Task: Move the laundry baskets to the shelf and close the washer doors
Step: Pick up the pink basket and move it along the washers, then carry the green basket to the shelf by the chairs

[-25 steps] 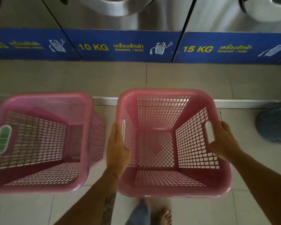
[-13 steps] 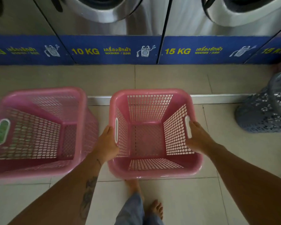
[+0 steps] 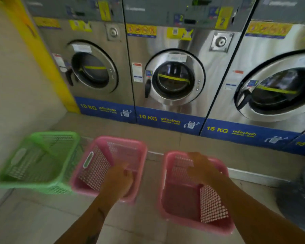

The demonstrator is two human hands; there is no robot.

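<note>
From the head camera I see three baskets on the floor before the washers: a green basket (image 3: 37, 161), a middle pink basket (image 3: 111, 166) and a right pink basket (image 3: 192, 194). My left hand (image 3: 119, 180) hangs over the middle one, my right hand (image 3: 201, 166) over the right one; blur hides whether the fingers grip.

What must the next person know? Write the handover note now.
Left hand: at the near right rim of the middle pink basket; too blurred to tell whether the fingers grip.
Right hand: over the right pink basket; grip unclear too.
Green basket, both pink ones and a grey basket are down by the washers.
Done: nothing shelved; no shelf in view.
Left: all baskets, then the washer doors.
</note>
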